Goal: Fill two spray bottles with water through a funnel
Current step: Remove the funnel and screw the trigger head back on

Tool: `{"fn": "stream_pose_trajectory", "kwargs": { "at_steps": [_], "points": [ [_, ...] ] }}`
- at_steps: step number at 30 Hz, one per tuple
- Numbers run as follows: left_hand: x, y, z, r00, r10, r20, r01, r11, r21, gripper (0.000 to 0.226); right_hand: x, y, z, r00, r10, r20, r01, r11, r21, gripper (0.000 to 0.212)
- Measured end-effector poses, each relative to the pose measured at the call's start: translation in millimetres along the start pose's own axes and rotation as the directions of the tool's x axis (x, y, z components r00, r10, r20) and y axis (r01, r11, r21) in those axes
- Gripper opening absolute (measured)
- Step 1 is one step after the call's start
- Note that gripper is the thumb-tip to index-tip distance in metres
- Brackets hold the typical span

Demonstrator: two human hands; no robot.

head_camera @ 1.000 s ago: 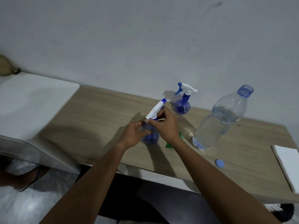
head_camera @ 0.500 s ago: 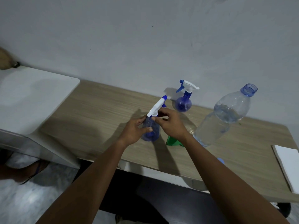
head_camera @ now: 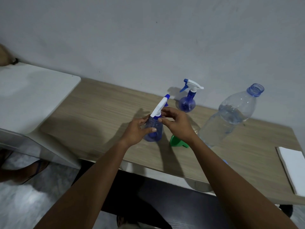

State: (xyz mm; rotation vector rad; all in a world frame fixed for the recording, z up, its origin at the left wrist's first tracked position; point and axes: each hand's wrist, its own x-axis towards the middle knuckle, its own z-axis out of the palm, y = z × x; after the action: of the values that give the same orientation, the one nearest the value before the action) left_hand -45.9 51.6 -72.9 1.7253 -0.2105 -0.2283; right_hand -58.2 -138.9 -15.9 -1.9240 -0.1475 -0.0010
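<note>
Head view, largest things first: wooden table (head_camera: 99, 113) along a grey wall, with a white counter (head_camera: 33, 96) against its left end. On the right half, close to the wall, a big clear water bottle (head_camera: 231, 116), uncapped and partly full. At the far right edge, a white pad (head_camera: 292, 167) lying flat. Near the middle, a small blue spray bottle (head_camera: 154, 129) standing on the table, gripped round its body by the left hand (head_camera: 137, 131), thumb laid across the front. Right hand (head_camera: 178, 123) curled over the neck, thumb and fingertips pinching the collar just under the white spray head (head_camera: 159, 107), nozzle slanting up and to the left. Farther back, by the wall, a second spray bottle (head_camera: 187, 103), upright, head on, well apart from both hands; water inside or not, impossible to tell. Just right of the held bottle, a green funnel (head_camera: 177, 142) lying idle on the table, partly hidden under the right wrist. Step in hand, by the look of it: twisting the head off the near bottle to open its neck, with no pouring begun. Next move likely calling for a firm hold on the body, turning the collar until free, lifting the head straight out and laying it aside, then seating the funnel in the open neck before reaching for the water bottle.
</note>
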Motion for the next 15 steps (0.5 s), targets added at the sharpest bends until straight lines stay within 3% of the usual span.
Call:
{"fn": "stream_pose_trajectory", "kwargs": {
  "at_steps": [5, 10, 15],
  "points": [
    [-0.1, -0.9, -0.2, 1.0, -0.011, -0.006, 0.011, 1.0, -0.014, 0.05, 5.2, -1.2, -3.3, 0.996, -0.055, 0.07, 0.063, 0.992, -0.114, 0.034],
    [1.1, -1.8, -1.4, 1.0, -0.008, 0.006, 0.008, 1.0, 0.006, 0.055, 8.8, -1.7, -2.1, 0.997, -0.01, 0.078, 0.021, 0.991, -0.134, 0.024],
    [1.4, -5.1, 2.1, 0.998, 0.018, -0.056, -0.015, 0.999, 0.043, 0.051, 2.1, 0.0, 24.5, 0.986, 0.001, -0.168, -0.022, 0.992, -0.121, 0.026]
  ]
}}
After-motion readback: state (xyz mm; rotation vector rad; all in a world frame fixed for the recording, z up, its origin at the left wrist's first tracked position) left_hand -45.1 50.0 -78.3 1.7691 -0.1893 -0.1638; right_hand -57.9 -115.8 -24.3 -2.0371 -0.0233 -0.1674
